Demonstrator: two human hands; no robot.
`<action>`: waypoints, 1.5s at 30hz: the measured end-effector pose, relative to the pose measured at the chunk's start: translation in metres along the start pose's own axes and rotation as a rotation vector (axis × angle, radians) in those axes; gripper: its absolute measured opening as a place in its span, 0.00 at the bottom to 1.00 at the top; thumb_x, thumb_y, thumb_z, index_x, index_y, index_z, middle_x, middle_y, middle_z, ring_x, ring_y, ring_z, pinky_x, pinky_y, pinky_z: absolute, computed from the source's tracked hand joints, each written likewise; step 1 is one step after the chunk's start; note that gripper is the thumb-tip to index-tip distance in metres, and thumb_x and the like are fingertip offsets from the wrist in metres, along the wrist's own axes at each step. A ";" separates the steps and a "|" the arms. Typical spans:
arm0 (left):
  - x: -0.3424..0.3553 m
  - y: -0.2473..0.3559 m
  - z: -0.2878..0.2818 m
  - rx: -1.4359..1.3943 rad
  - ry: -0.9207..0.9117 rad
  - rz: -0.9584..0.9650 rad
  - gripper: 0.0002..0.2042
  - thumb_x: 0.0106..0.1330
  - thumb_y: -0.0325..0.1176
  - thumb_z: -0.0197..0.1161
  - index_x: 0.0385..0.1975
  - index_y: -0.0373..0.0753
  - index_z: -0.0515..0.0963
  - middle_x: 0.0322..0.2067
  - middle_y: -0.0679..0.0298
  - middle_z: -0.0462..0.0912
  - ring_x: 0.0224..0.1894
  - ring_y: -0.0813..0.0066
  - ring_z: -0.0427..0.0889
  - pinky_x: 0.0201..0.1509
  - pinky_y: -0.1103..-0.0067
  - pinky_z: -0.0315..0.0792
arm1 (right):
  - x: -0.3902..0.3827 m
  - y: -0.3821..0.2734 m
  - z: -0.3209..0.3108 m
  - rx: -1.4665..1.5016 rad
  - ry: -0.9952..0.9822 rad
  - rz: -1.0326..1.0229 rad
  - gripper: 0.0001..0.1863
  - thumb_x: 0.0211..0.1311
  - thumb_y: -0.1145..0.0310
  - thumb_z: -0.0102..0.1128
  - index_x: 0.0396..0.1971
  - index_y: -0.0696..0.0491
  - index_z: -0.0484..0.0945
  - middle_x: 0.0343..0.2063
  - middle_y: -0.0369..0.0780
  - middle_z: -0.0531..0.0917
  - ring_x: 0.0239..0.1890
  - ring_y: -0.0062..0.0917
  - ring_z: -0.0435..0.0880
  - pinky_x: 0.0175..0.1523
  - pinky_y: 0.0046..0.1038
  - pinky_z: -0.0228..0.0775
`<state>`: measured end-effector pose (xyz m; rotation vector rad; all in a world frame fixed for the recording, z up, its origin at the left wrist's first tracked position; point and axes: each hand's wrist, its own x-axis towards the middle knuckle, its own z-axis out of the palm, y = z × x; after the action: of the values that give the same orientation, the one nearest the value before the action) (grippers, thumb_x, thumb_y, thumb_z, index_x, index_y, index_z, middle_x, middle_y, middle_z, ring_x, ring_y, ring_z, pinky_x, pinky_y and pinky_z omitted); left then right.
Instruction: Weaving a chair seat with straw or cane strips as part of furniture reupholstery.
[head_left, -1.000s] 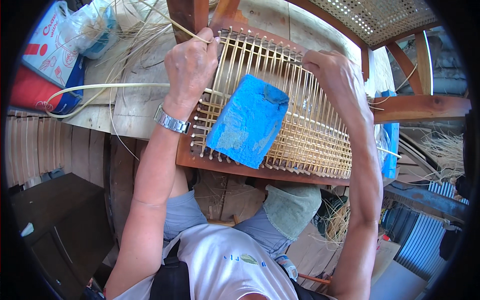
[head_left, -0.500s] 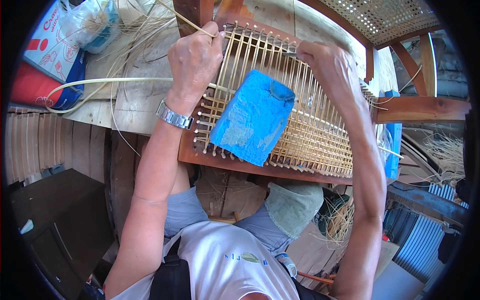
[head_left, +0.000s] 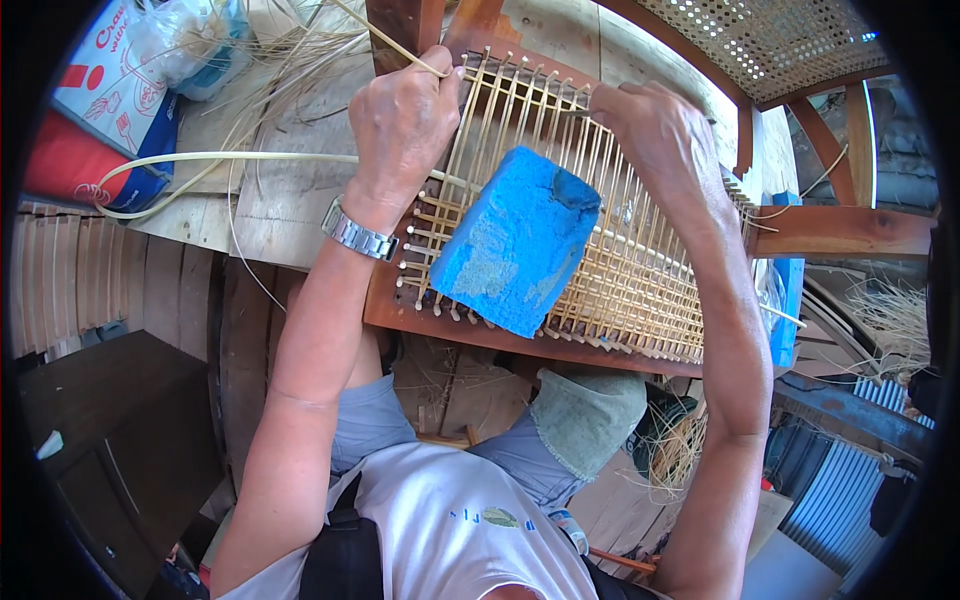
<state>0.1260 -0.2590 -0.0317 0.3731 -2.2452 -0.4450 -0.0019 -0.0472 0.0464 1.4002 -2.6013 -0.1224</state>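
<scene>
A wooden frame (head_left: 480,322) lies before me, strung with rattan strands (head_left: 630,290) that are woven closely along the near side and more openly at the far side. My left hand (head_left: 405,125), with a metal watch on its wrist, is closed on a pale rattan strand (head_left: 385,35) at the frame's far left corner. Over the far edge, my right hand (head_left: 655,130) is closed, fingertips down among the strands. A thin dark piece shows beside those fingertips; its kind is unclear. On the weave between my hands rests a rough blue block (head_left: 520,245).
Loose fibre strips (head_left: 285,60) litter the wooden tabletop (head_left: 290,200) at left, near a red and blue bag (head_left: 95,130). A long strand loops there. A chair frame with a cane panel (head_left: 760,45) stands far right. A grey-green cloth (head_left: 590,415) covers my knee.
The frame and block appear slightly farther right and lower in view. My right hand has shifted a little left along the frame's far edge. My left hand keeps its grip on the strand.
</scene>
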 end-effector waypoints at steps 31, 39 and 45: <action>0.000 -0.004 0.002 0.026 0.070 0.040 0.04 0.64 0.35 0.64 0.28 0.45 0.80 0.16 0.55 0.79 0.22 0.55 0.84 0.24 0.65 0.76 | 0.020 -0.040 -0.024 0.054 -0.007 0.085 0.06 0.65 0.66 0.59 0.35 0.49 0.83 0.27 0.44 0.85 0.34 0.41 0.85 0.41 0.41 0.75; -0.003 -0.002 0.004 -0.011 0.032 -0.014 0.10 0.65 0.37 0.66 0.24 0.43 0.75 0.16 0.54 0.76 0.23 0.50 0.79 0.24 0.64 0.70 | 0.033 -0.037 -0.005 0.071 -0.015 0.027 0.06 0.64 0.66 0.61 0.34 0.49 0.84 0.27 0.45 0.84 0.31 0.40 0.86 0.39 0.40 0.75; 0.000 -0.001 0.002 0.028 0.084 0.084 0.06 0.64 0.30 0.62 0.24 0.44 0.79 0.14 0.55 0.78 0.21 0.57 0.83 0.22 0.67 0.75 | 0.032 -0.040 -0.014 0.037 0.063 0.045 0.06 0.63 0.64 0.62 0.34 0.48 0.84 0.25 0.44 0.83 0.29 0.38 0.84 0.37 0.41 0.73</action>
<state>0.1241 -0.2594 -0.0333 0.3046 -2.1786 -0.3478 0.0170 -0.0957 0.0573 1.3341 -2.5942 -0.0243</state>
